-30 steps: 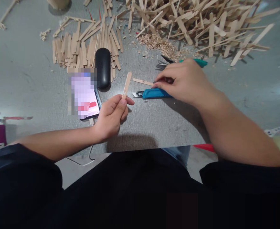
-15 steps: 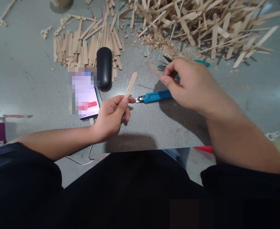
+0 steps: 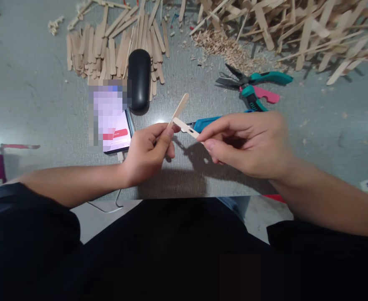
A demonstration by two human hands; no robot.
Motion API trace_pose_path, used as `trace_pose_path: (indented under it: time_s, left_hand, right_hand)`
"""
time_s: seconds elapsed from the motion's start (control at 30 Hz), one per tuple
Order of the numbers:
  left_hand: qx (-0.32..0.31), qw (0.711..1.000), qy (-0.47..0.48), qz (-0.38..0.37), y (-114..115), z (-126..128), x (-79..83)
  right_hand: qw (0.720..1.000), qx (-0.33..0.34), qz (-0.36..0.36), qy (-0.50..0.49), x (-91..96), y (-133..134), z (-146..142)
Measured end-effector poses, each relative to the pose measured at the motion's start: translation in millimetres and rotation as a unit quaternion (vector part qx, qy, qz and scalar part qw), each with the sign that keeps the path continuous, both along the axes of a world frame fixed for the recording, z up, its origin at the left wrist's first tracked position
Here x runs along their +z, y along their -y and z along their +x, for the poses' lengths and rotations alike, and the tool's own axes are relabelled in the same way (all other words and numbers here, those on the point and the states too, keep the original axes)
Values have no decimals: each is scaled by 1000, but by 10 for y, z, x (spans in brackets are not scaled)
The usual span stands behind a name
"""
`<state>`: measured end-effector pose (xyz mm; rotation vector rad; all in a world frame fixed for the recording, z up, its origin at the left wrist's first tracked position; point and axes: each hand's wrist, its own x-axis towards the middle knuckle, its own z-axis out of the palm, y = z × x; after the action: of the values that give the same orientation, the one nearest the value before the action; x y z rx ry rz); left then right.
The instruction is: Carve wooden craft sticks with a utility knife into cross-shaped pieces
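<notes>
My left hand (image 3: 149, 152) pinches a plain wooden stick (image 3: 179, 109) by its lower end, the stick pointing up and to the right. My right hand (image 3: 249, 144) pinches a second wooden stick (image 3: 185, 127) that has a small slot cut in it. The tip of the slotted stick meets the plain stick near my left thumb. A blue utility knife (image 3: 207, 122) lies on the grey table (image 3: 30, 104) just behind my right fingers.
Teal and pink pliers (image 3: 254, 85) lie beyond the knife. A black case (image 3: 139, 79) and a lit phone (image 3: 111, 121) with a cable sit left of centre. Cut sticks (image 3: 111, 46) lie in a row at the back; a big loose stick pile (image 3: 296, 25) and shavings (image 3: 227, 48) at back right.
My right hand picked the slotted stick up from beside the knife and brought it down and left to the stick in my left hand. The pliers are now uncovered.
</notes>
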<state>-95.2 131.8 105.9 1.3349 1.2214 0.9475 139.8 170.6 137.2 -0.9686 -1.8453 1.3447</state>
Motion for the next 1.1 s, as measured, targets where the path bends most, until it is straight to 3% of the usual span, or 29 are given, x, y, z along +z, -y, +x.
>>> trace_pose_path:
  time_s: [0.43,0.73,0.93,1.1]
  left_hand:
    - [-73,987,-117,81,16,-49,-21]
    - [-98,985,-111,85,20,-51,-8]
    - [-96,987,-103,74,17,-47,-6]
    - [-80,996,-37,32,5,-48,-23]
  right_hand:
    - [997,59,-49,-1,27,-32,-9]
    - [998,57,-14,9,-134,-2,-84]
    - [999,44,-2,14,-137,2,-68]
    - [999,38,-19,9,-159,-8,-69]
